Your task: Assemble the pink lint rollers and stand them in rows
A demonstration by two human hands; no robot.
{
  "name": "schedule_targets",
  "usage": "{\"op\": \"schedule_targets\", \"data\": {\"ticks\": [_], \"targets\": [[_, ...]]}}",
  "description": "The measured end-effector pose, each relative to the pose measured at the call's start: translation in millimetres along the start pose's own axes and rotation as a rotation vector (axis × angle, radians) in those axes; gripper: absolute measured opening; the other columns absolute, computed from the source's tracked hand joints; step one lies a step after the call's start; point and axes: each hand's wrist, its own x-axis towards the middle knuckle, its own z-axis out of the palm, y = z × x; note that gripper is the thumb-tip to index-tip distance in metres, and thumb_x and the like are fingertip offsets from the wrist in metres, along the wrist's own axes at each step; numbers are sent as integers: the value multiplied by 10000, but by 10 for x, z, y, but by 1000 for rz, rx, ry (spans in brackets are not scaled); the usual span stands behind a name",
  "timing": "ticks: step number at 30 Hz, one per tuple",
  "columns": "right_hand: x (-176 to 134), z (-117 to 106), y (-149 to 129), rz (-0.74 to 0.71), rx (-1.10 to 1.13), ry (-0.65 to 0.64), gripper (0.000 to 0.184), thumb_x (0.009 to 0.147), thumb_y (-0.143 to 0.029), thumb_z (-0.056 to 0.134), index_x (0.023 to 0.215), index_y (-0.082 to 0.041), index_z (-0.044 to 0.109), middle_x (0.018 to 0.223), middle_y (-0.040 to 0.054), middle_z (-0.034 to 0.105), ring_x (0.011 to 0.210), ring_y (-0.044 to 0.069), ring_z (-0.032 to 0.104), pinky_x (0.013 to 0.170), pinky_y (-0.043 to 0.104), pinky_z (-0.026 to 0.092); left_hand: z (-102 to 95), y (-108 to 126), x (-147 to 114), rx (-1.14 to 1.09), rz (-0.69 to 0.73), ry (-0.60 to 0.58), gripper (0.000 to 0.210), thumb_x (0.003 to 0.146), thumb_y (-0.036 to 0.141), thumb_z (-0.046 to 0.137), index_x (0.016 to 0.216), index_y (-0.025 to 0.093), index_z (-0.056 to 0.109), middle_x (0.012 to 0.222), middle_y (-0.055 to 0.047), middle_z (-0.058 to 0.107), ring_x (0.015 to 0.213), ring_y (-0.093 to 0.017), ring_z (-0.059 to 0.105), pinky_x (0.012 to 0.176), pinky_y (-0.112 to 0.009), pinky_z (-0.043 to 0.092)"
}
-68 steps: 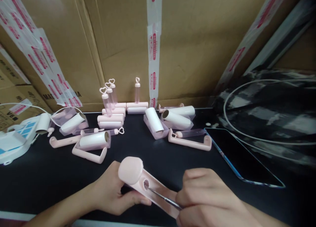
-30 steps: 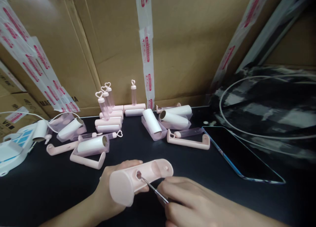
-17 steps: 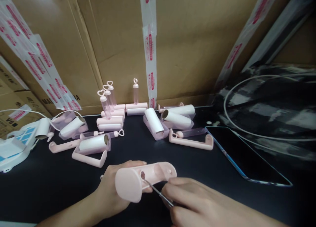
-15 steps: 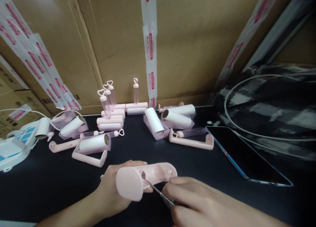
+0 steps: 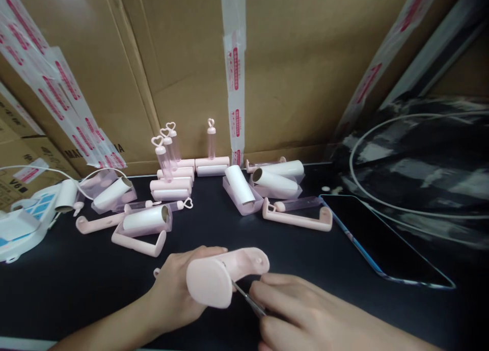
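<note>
My left hand (image 5: 173, 290) is closed around a pale pink plastic roller cover (image 5: 210, 284), whose rounded end plate faces me. The cover's curved inner side slants away to the right, with a small round boss near its far end. My right hand (image 5: 294, 310) grips a thin metal tool (image 5: 247, 297) with a slim shaft; its tip goes behind the end plate, out of sight. Whether it touches the cover I cannot tell. A small pink loop (image 5: 157, 273) pokes out at the left of my left hand.
Beyond my hands lie white rolls in pink trays (image 5: 145, 219), loose pink covers (image 5: 298, 218) and clear tubes with heart loops (image 5: 164, 160). A phone (image 5: 382, 241) lies at right, a white-and-blue device (image 5: 28, 223) at left. Cardboard boxes (image 5: 183, 65) stand behind, and a white cable (image 5: 353, 172) loops at right.
The pink cover has turned and shifted slightly right, so its end plate faces me more and hides the reddish-brown spot inside. The metal tool's tip has gone behind the plate.
</note>
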Motion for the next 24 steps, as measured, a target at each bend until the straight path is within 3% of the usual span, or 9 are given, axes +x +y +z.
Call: {"op": "schedule_targets", "data": {"ticks": [10, 17, 24], "targets": [[16, 248, 48, -38, -25, 7, 236, 905, -224, 402, 686, -180, 477, 704, 26, 445, 583, 140, 428, 579, 240, 424, 25, -179, -10, 298, 251, 43, 419, 817, 280, 551, 1210, 182, 444, 1027, -74, 682, 861, -190, 678, 766, -275, 564], [49, 293, 108, -54, -36, 136, 323, 927, -225, 297, 647, -188, 455, 647, -1, 382, 533, 133, 319, 515, 228, 350, 55, -103, -57, 351, 155, 48, 380, 843, 340, 520, 1193, 196, 481, 984, -64, 690, 817, -181, 681, 722, -284, 579], [75, 153, 153, -175, 46, 216, 528, 963, -229, 139, 545, -182, 459, 591, -1, 358, 514, 138, 286, 515, 234, 336, 96, -138, -77, 342, 91, 157, 367, 808, 398, 579, 1136, 244, 522, 961, -13, 705, 801, -157, 689, 690, -230, 581]]}}
